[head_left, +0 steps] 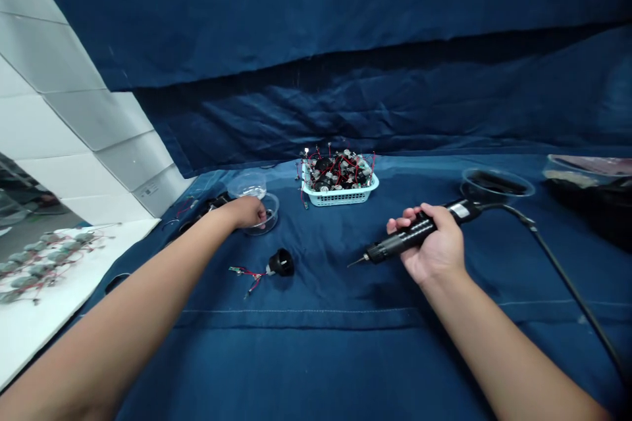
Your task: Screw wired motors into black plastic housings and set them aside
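Observation:
My right hand (427, 240) is shut around the grip of a black electric screwdriver (412, 235), whose thin bit points left and down and whose cord runs off to the lower right. My left hand (250, 212) rests at the rim of a clear plastic bowl (266, 215), its fingers dipping inside and hiding whatever they touch. A clear plastic lid (247, 185) stands just behind that hand. On the blue cloth between my hands lies a small black round part (281, 263), with red wires leading to a tiny circuit board (240, 270).
A pale blue plastic basket (340, 195) heaped with wired black parts stands at the back. A clear bowl of dark parts (496, 183) sits back right, beyond it a dark bag or container (587, 194). Wired assemblies lie on a white board (44, 263) at left.

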`<action>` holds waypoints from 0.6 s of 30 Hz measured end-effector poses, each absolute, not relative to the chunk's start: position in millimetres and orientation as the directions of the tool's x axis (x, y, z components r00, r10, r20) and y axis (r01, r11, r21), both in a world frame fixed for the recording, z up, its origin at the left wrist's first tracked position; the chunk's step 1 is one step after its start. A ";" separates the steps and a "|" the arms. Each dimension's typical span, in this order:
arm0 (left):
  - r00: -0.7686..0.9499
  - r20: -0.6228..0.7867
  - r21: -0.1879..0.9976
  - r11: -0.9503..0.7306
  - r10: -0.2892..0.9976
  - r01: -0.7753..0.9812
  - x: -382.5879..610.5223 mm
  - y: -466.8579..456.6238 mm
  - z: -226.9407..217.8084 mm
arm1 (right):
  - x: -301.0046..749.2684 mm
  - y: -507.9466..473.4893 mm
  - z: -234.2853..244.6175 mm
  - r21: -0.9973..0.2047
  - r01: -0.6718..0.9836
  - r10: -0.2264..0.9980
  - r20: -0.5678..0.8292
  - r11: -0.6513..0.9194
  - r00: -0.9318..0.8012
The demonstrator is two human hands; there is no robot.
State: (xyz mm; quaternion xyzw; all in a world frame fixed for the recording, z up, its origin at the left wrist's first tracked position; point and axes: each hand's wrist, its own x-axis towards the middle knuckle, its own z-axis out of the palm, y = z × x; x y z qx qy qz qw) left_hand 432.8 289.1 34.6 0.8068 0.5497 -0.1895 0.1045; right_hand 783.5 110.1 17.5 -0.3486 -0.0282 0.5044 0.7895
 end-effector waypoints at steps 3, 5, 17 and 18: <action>0.307 -0.407 -0.080 -0.368 0.860 0.926 437.0 289.2 36.5 | 781.4 109.4 17.0 -0.578 -0.776 0.818 -0.301 0.252 0.490; 0.298 -0.397 -0.106 -0.366 0.868 0.924 439.9 288.0 39.0 | 780.2 109.3 15.8 -0.574 -0.780 0.823 -0.301 0.248 0.483; 0.281 -0.365 -0.095 -0.336 0.887 0.937 441.4 287.6 42.9 | 776.3 110.0 12.4 -0.565 -0.795 0.831 -0.316 0.222 0.457; 0.290 -0.363 -0.071 -0.337 0.885 0.939 440.3 289.2 41.7 | 776.1 110.1 12.0 -0.565 -0.794 0.831 -0.315 0.223 0.458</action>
